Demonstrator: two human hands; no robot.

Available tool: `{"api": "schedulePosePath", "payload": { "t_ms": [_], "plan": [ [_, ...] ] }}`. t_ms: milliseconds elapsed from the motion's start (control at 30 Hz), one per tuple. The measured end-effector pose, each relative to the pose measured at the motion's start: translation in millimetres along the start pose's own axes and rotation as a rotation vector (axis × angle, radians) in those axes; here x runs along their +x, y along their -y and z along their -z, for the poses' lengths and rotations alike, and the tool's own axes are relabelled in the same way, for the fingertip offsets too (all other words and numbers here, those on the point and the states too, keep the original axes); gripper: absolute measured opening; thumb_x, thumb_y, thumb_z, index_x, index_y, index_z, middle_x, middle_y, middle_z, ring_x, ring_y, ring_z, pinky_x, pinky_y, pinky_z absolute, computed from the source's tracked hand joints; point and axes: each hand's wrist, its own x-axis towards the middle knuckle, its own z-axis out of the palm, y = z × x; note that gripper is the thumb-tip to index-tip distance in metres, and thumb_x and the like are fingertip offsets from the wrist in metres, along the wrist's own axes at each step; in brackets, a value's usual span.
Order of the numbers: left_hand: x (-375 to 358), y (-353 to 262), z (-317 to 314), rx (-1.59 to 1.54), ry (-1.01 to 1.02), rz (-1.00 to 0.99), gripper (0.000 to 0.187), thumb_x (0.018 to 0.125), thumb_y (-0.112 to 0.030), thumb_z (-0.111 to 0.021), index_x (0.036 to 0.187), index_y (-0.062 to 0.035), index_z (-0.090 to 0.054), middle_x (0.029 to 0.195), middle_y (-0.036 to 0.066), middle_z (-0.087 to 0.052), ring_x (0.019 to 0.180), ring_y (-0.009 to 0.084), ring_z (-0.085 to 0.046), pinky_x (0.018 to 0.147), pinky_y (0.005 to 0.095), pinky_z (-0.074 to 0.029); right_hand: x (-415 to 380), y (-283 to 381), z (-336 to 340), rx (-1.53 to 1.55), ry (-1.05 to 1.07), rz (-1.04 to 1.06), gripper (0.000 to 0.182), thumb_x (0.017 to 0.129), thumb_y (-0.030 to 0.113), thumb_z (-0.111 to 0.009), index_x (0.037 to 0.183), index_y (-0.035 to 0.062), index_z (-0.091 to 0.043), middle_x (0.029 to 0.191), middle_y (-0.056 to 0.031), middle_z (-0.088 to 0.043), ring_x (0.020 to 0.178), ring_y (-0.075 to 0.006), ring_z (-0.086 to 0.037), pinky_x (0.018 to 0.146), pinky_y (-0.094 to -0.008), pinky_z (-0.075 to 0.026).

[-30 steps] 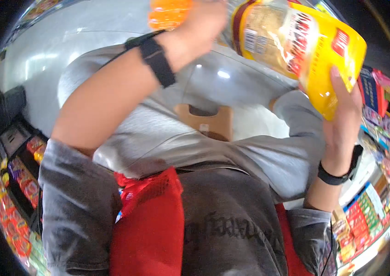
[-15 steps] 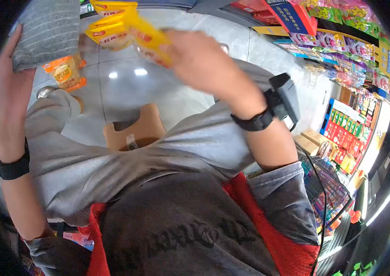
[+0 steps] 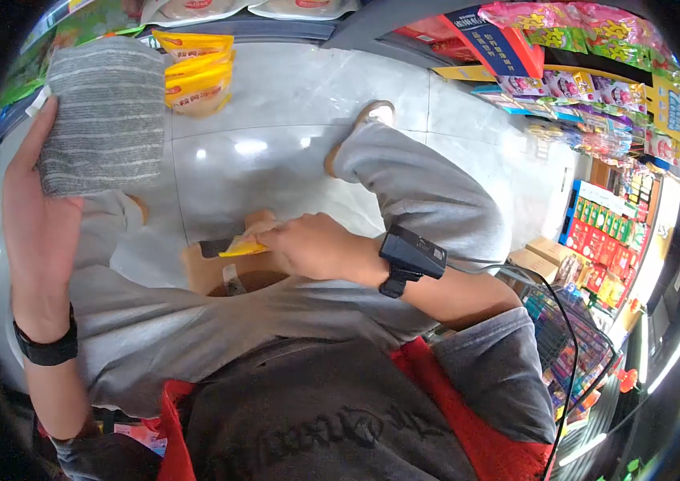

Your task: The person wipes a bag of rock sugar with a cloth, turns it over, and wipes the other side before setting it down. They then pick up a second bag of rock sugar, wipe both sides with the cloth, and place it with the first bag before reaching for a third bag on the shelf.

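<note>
A folded grey striped cloth lies across the palm of my left hand, whose thumb rests at its near-left edge. In front of my lap, my right hand is closed on a yellow packet, mostly hidden by my fingers. Below that packet is a tan stool between my legs. Several yellow packets form a row at the edge of the shelf, just right of the cloth.
Grey floor tiles stretch ahead of my legs. Shelves with hanging candy bags stand at the right. Cardboard boxes and a wire basket are nearer. A cable hangs from the device on my right wrist.
My right hand has moved down toward my lap with the yellow packet. My left hand and the cloth have shifted right and down in view. The orange packets are no longer visible.
</note>
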Motion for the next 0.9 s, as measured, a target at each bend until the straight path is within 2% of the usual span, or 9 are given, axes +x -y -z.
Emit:
{"api": "schedulePosePath", "payload": {
  "t_ms": [67, 133, 200, 233, 300, 367, 467, 567, 900],
  "plan": [
    [9, -2, 8, -0.491, -0.009, 0.175, 0.057, 0.089, 0.006, -0.060, 0.144, 0.0033, -0.044, 0.138, 0.015, -0.057, 0.127, 0.0224, -0.055, 0.108, 0.0316, -0.043, 0, -5, 1, -0.042, 0.012, 0.030, 0.056, 0.080, 0.004, -0.059, 0.134, 0.0147, -0.055, 0.093, -0.0157, -0.070, 0.084, -0.0371, -0.069, 0.068, -0.0490, -0.056],
    [3, -4, -1, 0.396, -0.009, -0.122, 0.051, 0.094, -0.001, -0.057, 0.143, 0.0028, -0.046, 0.136, 0.013, -0.057, 0.129, 0.0212, -0.052, 0.110, 0.0315, -0.041, 2, -8, 6, -0.085, 0.012, 0.029, 0.056, 0.080, 0.003, -0.059, 0.134, 0.0124, -0.054, 0.095, -0.0147, -0.070, 0.086, -0.0358, -0.069, 0.068, -0.0482, -0.056],
    [-3, -1, -12, 0.454, -0.008, -0.154, 0.045, 0.097, -0.008, -0.056, 0.140, 0.0029, -0.049, 0.133, 0.011, -0.059, 0.128, 0.0205, -0.053, 0.109, 0.0323, -0.041, 5, -9, 12, -0.129, -0.006, 0.006, 0.054, 0.080, 0.001, -0.058, 0.134, 0.0096, -0.054, 0.097, -0.0141, -0.069, 0.088, -0.0347, -0.069, 0.068, -0.0472, -0.057],
    [-4, 2, -16, 0.070, -0.004, -0.038, 0.042, 0.098, -0.012, -0.056, 0.137, 0.0033, -0.052, 0.130, 0.009, -0.061, 0.126, 0.0203, -0.054, 0.107, 0.0332, -0.042, 8, -9, 18, -0.141, 0.003, -0.017, 0.052, 0.081, 0.001, -0.058, 0.132, 0.0084, -0.054, 0.097, -0.0139, -0.069, 0.089, -0.0344, -0.069, 0.068, -0.0468, -0.057],
    [-7, -2, -28, -0.120, 0.006, 0.105, 0.038, 0.098, -0.018, -0.057, 0.131, 0.0032, -0.056, 0.123, 0.009, -0.064, 0.120, 0.0210, -0.058, 0.103, 0.0354, -0.044, 13, -6, 28, -0.159, 0.022, -0.060, 0.048, 0.081, 0.000, -0.057, 0.129, 0.0061, -0.056, 0.097, -0.0134, -0.069, 0.090, -0.0340, -0.069, 0.069, -0.0460, -0.057],
    [-12, -12, -49, 0.259, 0.009, 0.153, 0.035, 0.098, -0.021, -0.058, 0.125, 0.0023, -0.059, 0.115, 0.012, -0.067, 0.112, 0.0226, -0.062, 0.097, 0.0381, -0.046, 18, -9, 27, -0.177, -0.019, -0.034, 0.045, 0.081, 0.000, -0.056, 0.126, 0.0061, -0.057, 0.099, -0.0138, -0.069, 0.091, -0.0336, -0.069, 0.069, -0.0459, -0.057],
    [-28, -13, -60, 0.841, 0.543, -0.042, 0.030, 0.097, -0.020, -0.058, 0.119, -0.0004, -0.061, 0.101, 0.018, -0.067, 0.100, 0.0282, -0.065, 0.087, 0.0422, -0.048, 24, -8, 30, -0.177, -0.069, -0.008, 0.044, 0.081, 0.000, -0.056, 0.125, 0.0057, -0.058, 0.101, -0.0143, -0.069, 0.092, -0.0335, -0.069, 0.070, -0.0455, -0.057],
    [-45, -9, -63, 1.071, 0.737, -0.100, 0.029, 0.094, -0.016, -0.058, 0.120, -0.0032, -0.062, 0.098, 0.024, -0.068, 0.096, 0.0361, -0.065, 0.083, 0.0461, -0.050, 27, -9, 32, -0.166, -0.092, -0.005, 0.046, 0.081, 0.000, -0.056, 0.126, 0.0075, -0.058, 0.104, -0.0151, -0.069, 0.091, -0.0341, -0.069, 0.071, -0.0456, -0.056],
    [-58, 16, -56, 1.308, 0.987, -0.268, 0.016, 0.078, -0.011, -0.062, 0.093, -0.0046, -0.063, 0.073, 0.018, -0.067, 0.070, 0.0396, -0.066, 0.065, 0.0490, -0.052, 31, -43, -7, -0.008, -0.060, -0.218, 0.050, 0.082, 0.002, -0.055, 0.129, 0.0176, -0.060, 0.097, -0.0156, -0.071, 0.088, -0.0375, -0.067, 0.073, -0.0509, -0.053]
  ]
}}
